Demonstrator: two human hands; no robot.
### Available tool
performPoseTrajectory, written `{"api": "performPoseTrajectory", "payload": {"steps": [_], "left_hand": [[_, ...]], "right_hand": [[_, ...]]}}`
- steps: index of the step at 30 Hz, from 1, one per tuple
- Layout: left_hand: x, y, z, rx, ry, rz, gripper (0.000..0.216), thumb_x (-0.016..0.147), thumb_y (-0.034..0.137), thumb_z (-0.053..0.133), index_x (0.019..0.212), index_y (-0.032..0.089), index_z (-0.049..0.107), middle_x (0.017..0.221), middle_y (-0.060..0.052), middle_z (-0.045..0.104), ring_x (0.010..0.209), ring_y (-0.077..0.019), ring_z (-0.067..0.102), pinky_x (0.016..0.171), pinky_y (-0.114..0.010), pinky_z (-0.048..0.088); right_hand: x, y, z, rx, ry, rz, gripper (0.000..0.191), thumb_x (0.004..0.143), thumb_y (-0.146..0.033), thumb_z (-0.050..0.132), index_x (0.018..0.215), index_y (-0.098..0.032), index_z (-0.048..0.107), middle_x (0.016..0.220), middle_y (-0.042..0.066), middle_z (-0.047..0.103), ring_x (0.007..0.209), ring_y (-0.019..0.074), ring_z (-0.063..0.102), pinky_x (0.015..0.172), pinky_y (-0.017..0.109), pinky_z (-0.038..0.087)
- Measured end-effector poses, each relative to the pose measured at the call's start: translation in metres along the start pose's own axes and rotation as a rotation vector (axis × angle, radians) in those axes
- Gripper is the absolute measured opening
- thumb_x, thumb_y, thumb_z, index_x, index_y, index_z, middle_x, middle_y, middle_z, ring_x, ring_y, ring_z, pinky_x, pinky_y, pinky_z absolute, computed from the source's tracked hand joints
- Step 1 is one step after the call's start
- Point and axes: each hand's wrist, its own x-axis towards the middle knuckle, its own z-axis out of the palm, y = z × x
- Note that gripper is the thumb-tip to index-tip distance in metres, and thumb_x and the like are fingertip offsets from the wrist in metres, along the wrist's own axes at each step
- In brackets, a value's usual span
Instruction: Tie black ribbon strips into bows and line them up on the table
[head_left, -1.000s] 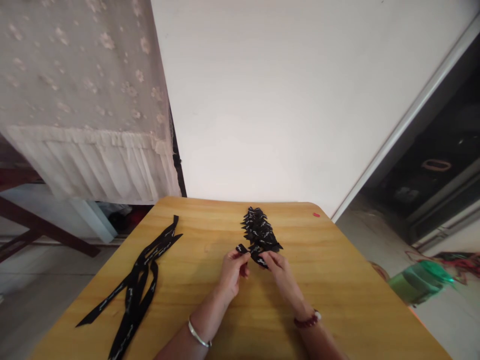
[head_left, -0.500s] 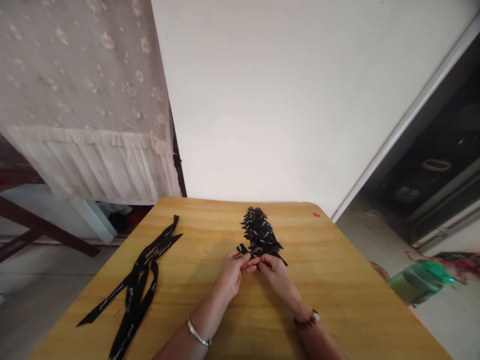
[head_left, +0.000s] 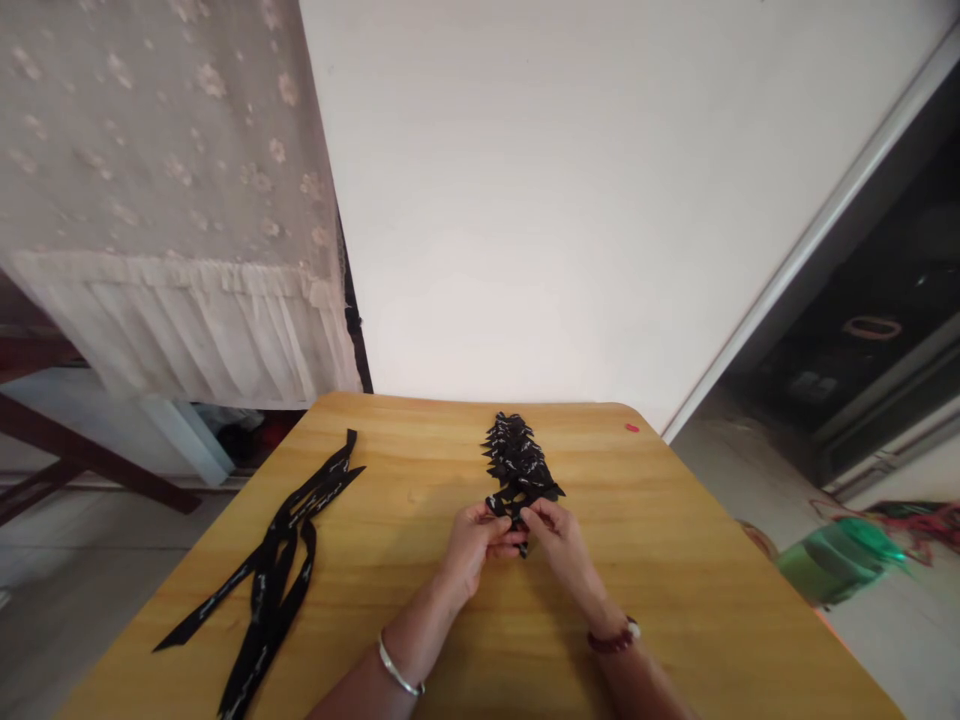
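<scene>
My left hand (head_left: 474,545) and my right hand (head_left: 559,540) meet at the middle of the wooden table (head_left: 675,600), both pinching a short piece of black ribbon (head_left: 514,515) between their fingertips. The piece sits at the near end of a pile of folded black ribbon pieces (head_left: 517,462) with white print. A silver bangle circles my left wrist, a dark red bead bracelet my right.
Several long black ribbon strips (head_left: 281,545) lie on the table's left side. A small red speck (head_left: 632,428) rests near the far right corner. A lace cloth (head_left: 165,200) hangs at the left, a green container (head_left: 840,560) stands on the floor at right.
My hands have come together; the ribbon piece, earlier stretched between them, is now folded up between the fingertips close to the pile.
</scene>
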Motion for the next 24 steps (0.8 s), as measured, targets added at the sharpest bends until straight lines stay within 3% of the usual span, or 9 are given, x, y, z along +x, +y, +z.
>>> {"api": "performPoseTrajectory", "payload": {"steps": [9, 12, 16, 19, 24], "left_hand": [[-0.003, 0.001, 0.003, 0.021, -0.061, 0.024, 0.022, 0.060, 0.021, 0.066, 0.077, 0.009, 0.060, 0.069, -0.009, 0.067, 0.056, -0.0157, 0.062, 0.049, -0.022, 0.049], [-0.003, 0.002, 0.004, -0.011, -0.080, 0.059, 0.025, 0.060, 0.020, 0.066, 0.081, 0.010, 0.058, 0.073, -0.009, 0.067, 0.064, -0.0170, 0.063, 0.052, -0.022, 0.049], [-0.004, 0.003, 0.005, -0.011, -0.099, 0.079, 0.031, 0.059, 0.018, 0.066, 0.086, 0.011, 0.054, 0.077, -0.009, 0.066, 0.065, -0.0165, 0.063, 0.054, -0.022, 0.049], [-0.006, 0.005, 0.008, 0.059, -0.098, 0.058, 0.036, 0.059, 0.021, 0.065, 0.090, 0.012, 0.052, 0.074, -0.007, 0.066, 0.060, -0.0157, 0.063, 0.051, -0.022, 0.049], [-0.006, 0.006, 0.007, 0.192, -0.111, 0.017, 0.037, 0.058, 0.024, 0.062, 0.091, 0.014, 0.049, 0.065, -0.002, 0.064, 0.038, -0.0134, 0.057, 0.033, -0.018, 0.039]], "right_hand": [[0.000, -0.002, -0.002, -0.046, 0.092, -0.005, 0.033, 0.073, -0.040, 0.048, 0.050, -0.019, 0.039, 0.048, -0.005, 0.036, 0.048, 0.0093, 0.036, 0.045, 0.020, 0.028], [0.000, -0.005, -0.002, 0.049, 0.058, 0.013, 0.033, 0.075, -0.043, 0.046, 0.053, -0.018, 0.043, 0.051, -0.004, 0.040, 0.051, 0.0103, 0.039, 0.048, 0.021, 0.031], [-0.001, -0.009, -0.001, 0.210, -0.073, 0.047, 0.025, 0.069, -0.040, 0.056, 0.061, -0.017, 0.050, 0.057, -0.002, 0.048, 0.057, 0.0124, 0.044, 0.053, 0.022, 0.036], [-0.002, -0.009, 0.001, 0.283, -0.123, 0.094, 0.021, 0.065, -0.037, 0.061, 0.068, -0.017, 0.054, 0.063, -0.001, 0.054, 0.059, 0.0136, 0.048, 0.056, 0.024, 0.039], [-0.002, -0.010, 0.000, 0.265, -0.078, 0.084, 0.022, 0.066, -0.037, 0.061, 0.063, -0.016, 0.057, 0.058, -0.001, 0.054, 0.057, 0.0125, 0.047, 0.056, 0.023, 0.037]]}}
